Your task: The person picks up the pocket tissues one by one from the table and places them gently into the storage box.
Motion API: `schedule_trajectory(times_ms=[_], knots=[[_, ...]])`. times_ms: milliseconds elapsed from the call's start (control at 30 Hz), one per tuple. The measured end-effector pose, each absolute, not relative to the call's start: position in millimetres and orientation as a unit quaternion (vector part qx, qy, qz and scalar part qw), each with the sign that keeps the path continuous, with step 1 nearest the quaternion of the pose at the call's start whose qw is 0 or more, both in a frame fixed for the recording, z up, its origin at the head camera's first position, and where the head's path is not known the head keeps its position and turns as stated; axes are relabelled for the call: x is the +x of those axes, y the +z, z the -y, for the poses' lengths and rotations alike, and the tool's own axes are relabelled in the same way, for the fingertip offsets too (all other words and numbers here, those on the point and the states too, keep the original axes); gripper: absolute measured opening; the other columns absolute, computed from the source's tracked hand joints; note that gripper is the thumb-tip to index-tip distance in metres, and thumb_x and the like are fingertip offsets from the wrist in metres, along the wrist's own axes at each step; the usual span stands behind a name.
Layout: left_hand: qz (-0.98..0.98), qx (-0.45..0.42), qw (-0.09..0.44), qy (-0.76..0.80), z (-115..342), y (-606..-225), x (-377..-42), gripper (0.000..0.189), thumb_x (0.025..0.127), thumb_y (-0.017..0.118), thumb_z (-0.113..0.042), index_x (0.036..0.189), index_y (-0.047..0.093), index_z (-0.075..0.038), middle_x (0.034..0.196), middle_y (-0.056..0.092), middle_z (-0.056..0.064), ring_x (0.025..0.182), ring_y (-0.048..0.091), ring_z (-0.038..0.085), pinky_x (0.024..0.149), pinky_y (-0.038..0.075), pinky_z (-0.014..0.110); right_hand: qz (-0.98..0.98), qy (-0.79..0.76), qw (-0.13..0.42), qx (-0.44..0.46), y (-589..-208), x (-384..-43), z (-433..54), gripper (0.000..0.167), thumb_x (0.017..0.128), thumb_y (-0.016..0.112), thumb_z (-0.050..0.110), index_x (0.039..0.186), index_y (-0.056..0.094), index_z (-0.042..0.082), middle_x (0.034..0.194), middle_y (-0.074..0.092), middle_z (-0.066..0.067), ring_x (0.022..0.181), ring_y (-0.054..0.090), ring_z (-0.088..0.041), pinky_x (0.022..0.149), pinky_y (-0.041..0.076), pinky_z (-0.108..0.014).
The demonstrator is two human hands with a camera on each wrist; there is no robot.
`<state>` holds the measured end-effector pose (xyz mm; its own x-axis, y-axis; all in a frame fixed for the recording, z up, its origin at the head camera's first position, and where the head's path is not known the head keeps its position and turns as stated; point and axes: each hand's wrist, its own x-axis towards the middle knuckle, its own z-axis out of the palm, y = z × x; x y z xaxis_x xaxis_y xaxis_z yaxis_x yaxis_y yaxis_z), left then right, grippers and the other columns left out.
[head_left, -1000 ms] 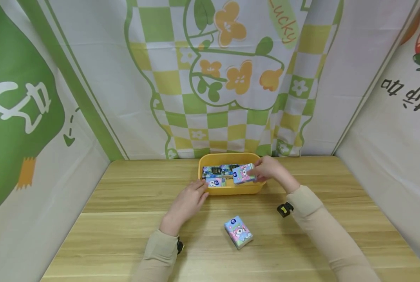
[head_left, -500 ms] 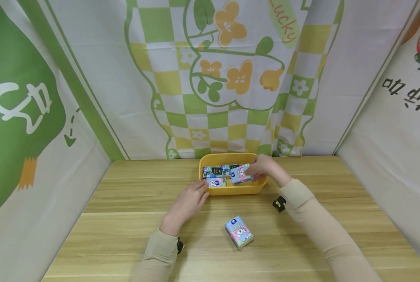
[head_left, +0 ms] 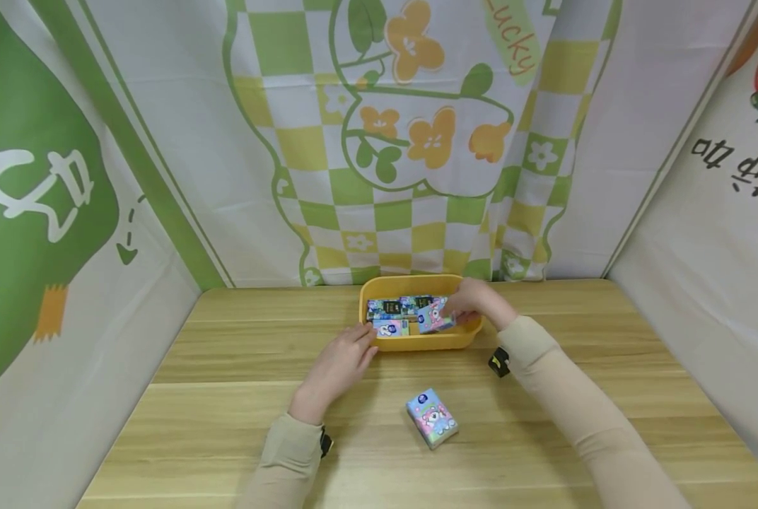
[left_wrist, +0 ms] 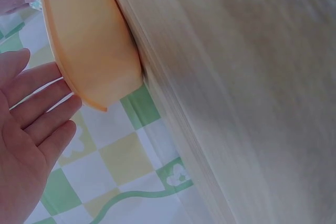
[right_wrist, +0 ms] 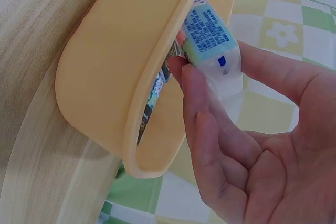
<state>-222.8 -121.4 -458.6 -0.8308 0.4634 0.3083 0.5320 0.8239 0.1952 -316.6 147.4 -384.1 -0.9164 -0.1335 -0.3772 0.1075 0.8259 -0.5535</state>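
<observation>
A yellow plastic basket (head_left: 426, 343) stands at the back of the table. My right hand (head_left: 476, 300) pinches a blue and pink tissue pack (head_left: 433, 319) by its end, thumb on one side and fingers on the other. That pack tilts into the basket's right half; the right wrist view shows its printed blue side (right_wrist: 207, 32). Against the front left rim rest the fairly straight fingers of my left hand (head_left: 337, 360), which holds nothing. Inside the basket lie dark-blue patterned packs (head_left: 388, 309) at the back and another pastel tissue pack (head_left: 389, 328) at front left.
Nearer the front, a second bear-printed tissue pack (head_left: 431, 418) lies flat on the wooden table (head_left: 226, 410). Behind the basket hangs a green and yellow checked curtain (head_left: 392, 219), with printed cloth walls on either side.
My right hand has moved slightly left and lowered the tissue pack further into the basket. The left hand stays at the rim, and the pack on the table has not moved.
</observation>
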Motion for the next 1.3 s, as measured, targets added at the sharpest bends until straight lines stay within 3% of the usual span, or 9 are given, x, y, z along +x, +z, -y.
schedule_trajectory(times_ms=[167,300,400,667,1033,1300], knots=[[0.946,-0.264,0.126,-0.141,121,-459,-224,0.039,0.097,0.055,-0.021,0.130,0.056,-0.001,0.136,0.054,0.016,0.127,0.050,0.031,0.110,0.039,0.042,-0.932,-0.290,0.219,0.010,-384,-320,-144,0.023,0.076,0.076,0.019,0.080,0.063,0.001,0.064,0.063,-0.005,0.077,0.072,-0.026,0.075,0.059,-0.037],[0.945,-0.267,0.127,-0.142,121,-459,-224,0.039,0.097,0.054,-0.021,0.130,0.056,0.000,0.136,0.054,0.017,0.127,0.050,0.032,0.110,0.039,0.042,-0.931,-0.287,0.226,0.016,-382,-323,-141,0.026,0.077,0.076,0.019,0.086,0.065,-0.002,0.066,0.067,-0.007,0.071,0.071,-0.024,0.062,0.059,-0.029],[0.943,-0.272,0.132,-0.143,121,-459,-224,0.038,0.097,0.054,-0.021,0.129,0.057,0.000,0.135,0.055,0.017,0.126,0.051,0.032,0.110,0.039,0.043,-0.929,-0.287,0.234,0.018,-382,-325,-140,0.027,0.077,0.076,0.019,0.090,0.066,-0.003,0.071,0.069,-0.009,0.070,0.071,-0.023,0.059,0.058,-0.027],[0.940,-0.275,0.142,-0.142,121,-458,-223,0.037,0.096,0.056,-0.020,0.127,0.059,0.001,0.134,0.056,0.017,0.125,0.052,0.032,0.111,0.039,0.043,-0.920,-0.295,0.256,0.018,-383,-329,-139,0.026,0.080,0.072,0.017,0.092,0.067,-0.005,0.080,0.072,-0.015,0.077,0.072,-0.025,0.083,0.059,-0.039],[0.940,-0.274,0.137,-0.148,121,-458,-223,0.037,0.096,0.056,-0.019,0.127,0.058,0.001,0.134,0.055,0.018,0.126,0.051,0.033,0.111,0.038,0.044,-0.916,-0.284,0.283,0.026,-386,-334,-131,0.019,0.081,0.070,0.011,0.091,0.070,-0.005,0.084,0.073,-0.016,0.078,0.072,-0.023,0.084,0.058,-0.037],[0.941,-0.276,0.130,-0.148,122,-458,-223,0.038,0.097,0.055,-0.019,0.128,0.057,0.002,0.135,0.054,0.018,0.127,0.050,0.033,0.111,0.038,0.044,-0.918,-0.220,0.329,0.012,-383,-343,-126,0.019,0.088,0.065,0.015,0.096,0.072,-0.001,0.083,0.074,-0.011,0.066,0.070,-0.013,0.082,0.059,-0.031]])
